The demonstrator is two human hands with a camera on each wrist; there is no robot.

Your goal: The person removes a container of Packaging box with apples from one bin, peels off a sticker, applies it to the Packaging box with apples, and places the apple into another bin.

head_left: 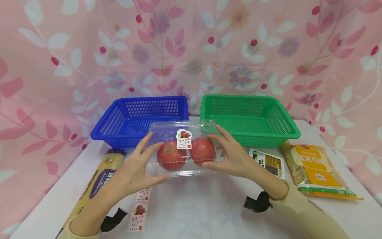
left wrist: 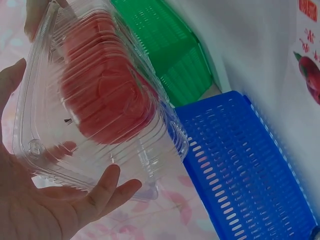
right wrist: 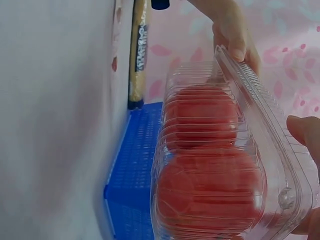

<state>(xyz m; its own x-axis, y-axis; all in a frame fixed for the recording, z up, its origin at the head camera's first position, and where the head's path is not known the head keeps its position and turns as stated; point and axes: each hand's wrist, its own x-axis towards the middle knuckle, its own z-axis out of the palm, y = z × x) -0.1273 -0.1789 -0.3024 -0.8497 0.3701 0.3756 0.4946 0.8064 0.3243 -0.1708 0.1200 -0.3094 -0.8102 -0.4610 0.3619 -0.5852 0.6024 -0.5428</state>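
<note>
A clear plastic clamshell box (head_left: 173,132) with two red apples (head_left: 171,155) inside is held up above the table, its lid closed. A white apple sticker (head_left: 184,139) sits on the lid. My left hand (head_left: 141,167) grips the box's left end, thumb at the near edge and fingers along the side. My right hand (head_left: 231,154) holds the right end in the same way. In the left wrist view the ribbed underside of the box (left wrist: 110,90) faces the camera, with left fingers (left wrist: 102,192) round its edge.
Behind the box stand a blue basket (head_left: 104,132) and a green basket (head_left: 286,129). At left lies a spaghetti pack (head_left: 102,176) beside a strip of apple stickers (head_left: 138,215). To the right are a white label sheet (head_left: 268,162) and a yellow bag of grain (head_left: 316,166).
</note>
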